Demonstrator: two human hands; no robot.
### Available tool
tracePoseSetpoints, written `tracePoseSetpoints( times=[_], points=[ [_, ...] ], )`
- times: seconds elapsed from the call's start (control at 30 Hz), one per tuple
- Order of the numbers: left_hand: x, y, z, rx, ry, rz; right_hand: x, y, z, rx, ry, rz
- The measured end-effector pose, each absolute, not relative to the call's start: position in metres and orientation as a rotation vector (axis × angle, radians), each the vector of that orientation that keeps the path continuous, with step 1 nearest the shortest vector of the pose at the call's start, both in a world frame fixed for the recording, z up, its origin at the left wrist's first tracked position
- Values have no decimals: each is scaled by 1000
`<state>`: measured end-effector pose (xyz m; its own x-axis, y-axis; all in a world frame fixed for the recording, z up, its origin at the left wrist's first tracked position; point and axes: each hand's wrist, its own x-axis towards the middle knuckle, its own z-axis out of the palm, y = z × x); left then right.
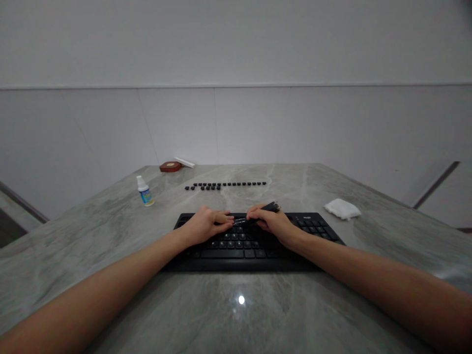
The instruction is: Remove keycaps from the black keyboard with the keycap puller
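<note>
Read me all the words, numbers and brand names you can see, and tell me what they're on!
I can't clearly read any.
White bottle: coloured label, too blurred to read.
Keyboard: pale mark near its top right corner, too small to read.
Small black pieces: too small to show any letters.
Brown case: pale patch on top, unreadable.

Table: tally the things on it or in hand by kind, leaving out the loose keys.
Keyboard: 1
Black tool: 1
Bottle: 1
White cloth: 1
Brown object: 1
White bar: 1
Total: 6
</note>
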<state>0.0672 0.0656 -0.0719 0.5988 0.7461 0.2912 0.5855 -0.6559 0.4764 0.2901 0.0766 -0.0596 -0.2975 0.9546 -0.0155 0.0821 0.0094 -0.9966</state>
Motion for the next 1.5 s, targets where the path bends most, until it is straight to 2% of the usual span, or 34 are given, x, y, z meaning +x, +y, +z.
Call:
tracePoseSetpoints(
  times=[0.2, 0.53, 0.8, 1.5],
  points=[
    [65, 68, -76, 2510, 1063, 689, 301, 90, -67, -1051, -1138, 1413],
    [63, 63, -73, 2501, 1233, 855, 304, 86, -73, -778, -1533, 1388],
    [63, 62, -70, 2563, 1014, 827, 307, 72, -64, -765, -2016, 1142],
    [62, 65, -77, 2560, 1022, 912, 307, 70, -69, -677, -2063, 936]
  ],
)
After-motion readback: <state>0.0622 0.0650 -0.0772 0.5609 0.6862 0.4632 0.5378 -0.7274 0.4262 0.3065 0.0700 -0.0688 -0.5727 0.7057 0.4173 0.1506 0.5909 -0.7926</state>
